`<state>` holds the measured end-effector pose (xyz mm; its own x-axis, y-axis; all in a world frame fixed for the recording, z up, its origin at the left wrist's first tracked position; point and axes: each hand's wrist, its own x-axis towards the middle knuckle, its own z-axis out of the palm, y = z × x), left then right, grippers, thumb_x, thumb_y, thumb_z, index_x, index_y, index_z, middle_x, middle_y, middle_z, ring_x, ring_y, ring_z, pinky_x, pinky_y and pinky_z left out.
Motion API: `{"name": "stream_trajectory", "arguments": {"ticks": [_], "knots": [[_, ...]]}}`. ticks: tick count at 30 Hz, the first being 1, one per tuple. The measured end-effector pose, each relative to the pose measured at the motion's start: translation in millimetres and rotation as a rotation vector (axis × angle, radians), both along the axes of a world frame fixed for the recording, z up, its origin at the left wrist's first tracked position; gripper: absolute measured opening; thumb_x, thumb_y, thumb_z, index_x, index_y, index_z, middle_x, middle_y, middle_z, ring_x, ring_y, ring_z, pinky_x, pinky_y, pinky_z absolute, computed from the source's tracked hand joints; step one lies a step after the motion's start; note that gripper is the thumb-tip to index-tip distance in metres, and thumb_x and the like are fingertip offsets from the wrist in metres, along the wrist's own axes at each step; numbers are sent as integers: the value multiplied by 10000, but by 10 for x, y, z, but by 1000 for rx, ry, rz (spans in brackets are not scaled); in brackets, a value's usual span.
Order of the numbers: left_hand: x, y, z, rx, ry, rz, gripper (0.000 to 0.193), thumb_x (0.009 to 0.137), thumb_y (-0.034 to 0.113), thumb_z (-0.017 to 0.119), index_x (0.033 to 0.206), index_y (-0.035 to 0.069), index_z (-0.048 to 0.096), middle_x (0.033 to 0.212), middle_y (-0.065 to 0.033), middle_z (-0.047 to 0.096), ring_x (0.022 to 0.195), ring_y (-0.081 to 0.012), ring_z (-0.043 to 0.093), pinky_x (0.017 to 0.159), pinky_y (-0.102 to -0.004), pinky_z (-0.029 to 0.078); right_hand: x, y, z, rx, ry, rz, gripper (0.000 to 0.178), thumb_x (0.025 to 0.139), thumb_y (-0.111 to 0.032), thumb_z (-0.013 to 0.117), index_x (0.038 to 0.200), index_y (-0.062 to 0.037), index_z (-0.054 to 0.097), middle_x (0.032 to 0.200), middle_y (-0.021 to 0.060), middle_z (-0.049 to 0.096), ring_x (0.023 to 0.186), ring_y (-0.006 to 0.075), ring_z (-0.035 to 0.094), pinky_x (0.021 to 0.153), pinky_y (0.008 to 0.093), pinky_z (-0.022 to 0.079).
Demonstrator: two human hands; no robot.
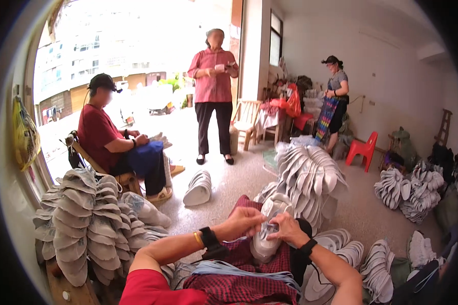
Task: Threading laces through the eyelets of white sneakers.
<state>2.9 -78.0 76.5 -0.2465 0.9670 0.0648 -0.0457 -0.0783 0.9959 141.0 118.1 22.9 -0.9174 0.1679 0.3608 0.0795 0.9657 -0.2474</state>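
Observation:
A pale grey-white shoe (pixel 263 250) lies lengthwise on my lap, over a red and black checked cloth (pixel 224 282). My left hand (pixel 243 222) is at the shoe's left edge, thumb and forefinger pinched together; whatever is between them is too small to make out. Across from it, my right hand (pixel 289 230) curls over the shoe's opening, its thumb and fingers gripping the material there. A bundle of light blue laces (pixel 249 272) lies across my lap, nearer to me than the shoe.
Tall stacks of grey-white shoe pieces stand at left (pixel 74 223) and ahead right (pixel 310 178); more rows (pixel 379 267) lie at lower right. A seated person (pixel 103 127) works at left, one person (pixel 213 76) stands ahead, another (pixel 335 96) farther right. A red plastic chair (pixel 362 150) stands there.

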Motion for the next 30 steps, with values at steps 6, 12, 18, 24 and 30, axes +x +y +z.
{"name": "stream_trajectory", "arguments": {"ticks": [6, 12, 18, 24, 30], "knots": [[145, 127, 316, 153, 35, -69, 269, 979, 312, 626, 899, 56, 649, 662, 8, 610, 475, -60, 518, 432, -203, 383, -20, -19, 70, -48, -44, -37, 553, 572, -419, 858, 995, -88, 728, 1013, 102, 662, 1026, 307, 583, 875, 439, 497], [79, 171, -37, 50, -7, 18, 284, 972, 335, 633, 930, 55, 652, 666, 9, 616, 485, -64, 528, 435, -202, 392, -40, 74, 26, -40, -36, -9, 565, 572, -417, 860, 1019, -95, 734, 1014, 116, 664, 1030, 314, 589, 879, 431, 505], [127, 230, -137, 35, -69, -62, 317, 993, 347, 592, 1053, 41, 648, 760, 4, 641, 594, -58, 576, 525, -193, 456, 80, 58, 62, 20, 9, 21, 482, 645, -395, 825, 1003, -87, 735, 999, 126, 665, 996, 326, 604, 843, 439, 515], [40, 198, -42, 55, 89, 129, 290, 990, 294, 591, 1046, 21, 671, 802, -10, 667, 617, -62, 582, 535, -192, 453, 162, -7, 378, -39, 170, 112, 218, 920, -201, 525, 973, -81, 699, 908, 156, 698, 840, 355, 672, 752, 463, 528], [34, 540, 225, 176, 106, 180, 293, 979, 281, 607, 1014, 6, 704, 838, -13, 700, 655, -40, 568, 548, -191, 440, 404, -267, 826, 200, 204, 16, 168, 883, -144, 560, 1003, -91, 665, 778, 135, 655, 777, 328, 673, 643, 423, 532]]}}
